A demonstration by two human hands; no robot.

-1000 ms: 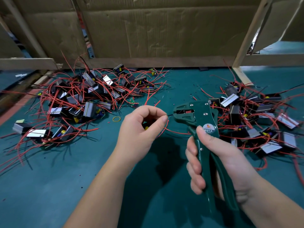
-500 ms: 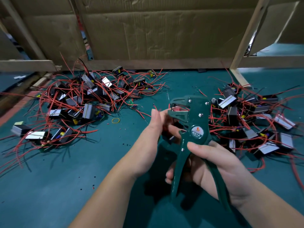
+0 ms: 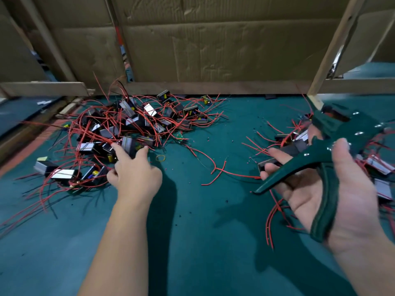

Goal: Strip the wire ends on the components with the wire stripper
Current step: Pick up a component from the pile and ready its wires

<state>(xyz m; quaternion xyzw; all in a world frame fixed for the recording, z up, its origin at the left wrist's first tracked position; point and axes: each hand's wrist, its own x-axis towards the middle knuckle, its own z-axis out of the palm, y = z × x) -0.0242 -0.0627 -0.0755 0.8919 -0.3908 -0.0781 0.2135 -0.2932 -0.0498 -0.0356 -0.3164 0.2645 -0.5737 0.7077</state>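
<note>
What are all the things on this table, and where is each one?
left pile of components: too tangled to count, black and silver with red wires, far left of the mat
right pile of components: too tangled to count, same colours, right edge, partly behind the tool
wire stripper: one, dark green, held at the right
loose red wire: a few strands, red, between the piles
yellow ring: one, yellow, beside the left pile
table mat: one, teal, under everything
cardboard panels: several, brown, behind the table
wooden post: one, pale, back right
left hand: one, reaching into the left pile
right hand: one, holding the wire stripper
</note>
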